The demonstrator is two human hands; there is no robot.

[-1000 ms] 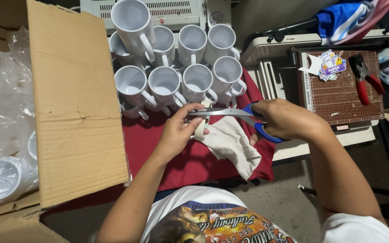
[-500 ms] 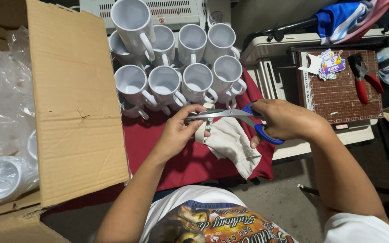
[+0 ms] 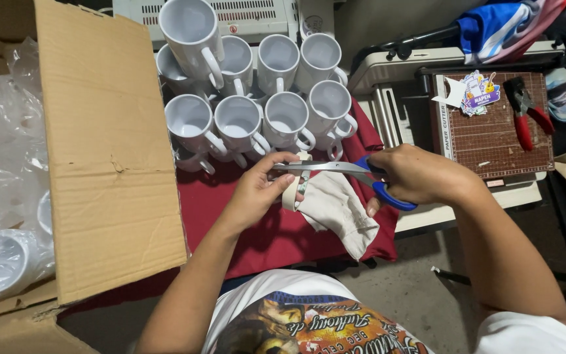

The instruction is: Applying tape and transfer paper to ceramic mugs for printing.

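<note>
Scissors (image 3: 335, 172) sit clenched in my right hand (image 3: 414, 176); my left hand's (image 3: 257, 193) fingers (image 3: 282, 187) pinch tape (image 3: 291, 194) beside the cloth (image 3: 339, 213).

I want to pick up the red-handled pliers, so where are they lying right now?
In the head view, the red-handled pliers lie at upper right on the brown cutting mat, just right of the colourful stickers.
</note>
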